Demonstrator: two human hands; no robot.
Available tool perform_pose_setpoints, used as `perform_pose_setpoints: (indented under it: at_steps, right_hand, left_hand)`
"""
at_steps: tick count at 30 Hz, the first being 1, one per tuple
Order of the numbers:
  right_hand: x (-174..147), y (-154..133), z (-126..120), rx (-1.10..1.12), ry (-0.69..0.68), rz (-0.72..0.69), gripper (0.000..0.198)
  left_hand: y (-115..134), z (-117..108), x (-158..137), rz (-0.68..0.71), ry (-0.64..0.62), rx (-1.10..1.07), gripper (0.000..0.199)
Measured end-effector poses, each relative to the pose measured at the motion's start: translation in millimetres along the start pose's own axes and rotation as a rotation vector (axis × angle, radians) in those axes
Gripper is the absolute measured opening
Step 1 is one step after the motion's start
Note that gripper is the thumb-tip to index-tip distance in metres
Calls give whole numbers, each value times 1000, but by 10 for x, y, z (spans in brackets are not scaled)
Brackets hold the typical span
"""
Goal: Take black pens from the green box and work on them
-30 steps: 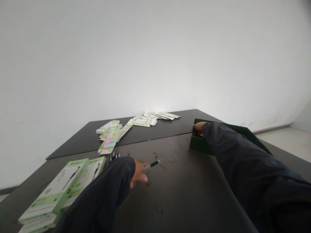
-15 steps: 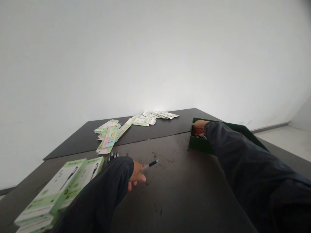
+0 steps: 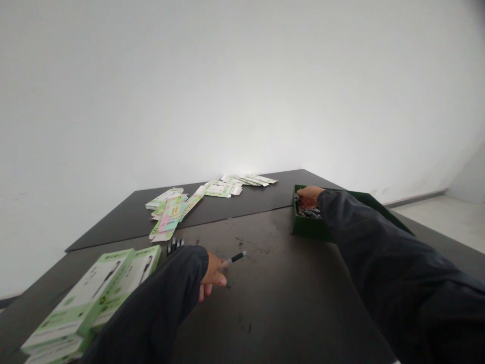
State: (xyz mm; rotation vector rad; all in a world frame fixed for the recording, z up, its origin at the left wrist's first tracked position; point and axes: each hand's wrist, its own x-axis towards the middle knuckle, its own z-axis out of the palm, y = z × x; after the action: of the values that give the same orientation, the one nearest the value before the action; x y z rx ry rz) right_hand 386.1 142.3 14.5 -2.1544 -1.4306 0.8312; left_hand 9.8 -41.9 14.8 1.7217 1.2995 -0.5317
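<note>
My left hand (image 3: 213,273) is closed on a pen (image 3: 235,258) with a clear barrel and a black grip, held low over the dark table. The pen's tip points right. Over at the right, my right hand (image 3: 309,195) reaches into a green box (image 3: 310,227). Several dark pens (image 3: 312,212) lie in that box, below the hand. Its fingertips are down behind the box's near wall and among the pens, so whether they grip anything is hidden.
Green-and-white pen boxes (image 3: 76,303) are stacked at the near left. Behind my left sleeve lie several dark pens (image 3: 175,245). Flattened cartons (image 3: 170,215) spread along the back left, with more white-green cartons (image 3: 250,180) by the wall. A seam crosses the table.
My right hand has risen slightly and shifted left in the green box, showing more of the pens. My left hand stays in place with its pen.
</note>
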Motion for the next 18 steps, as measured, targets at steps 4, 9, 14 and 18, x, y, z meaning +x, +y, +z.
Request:
perform_pose_setpoints:
  at_steps: [4,9,14,18]
  right_hand:
    - [10,-13,-90,123,-31,40,24]
    - [-93,-138,-198,358,87,-121,20]
    - [-437,-395,-206,637,298,-414,14]
    - [-861,-555,95,958,195,-648,10]
  left_hand:
    - [-12,-3,15,-2,-12,-23,60]
    - [-7,-7,2,10,-43,-13,61]
    - [-7,-10,-9,32,-47,3,63]
    - [-69,-76,-19,35,-6,-20,64]
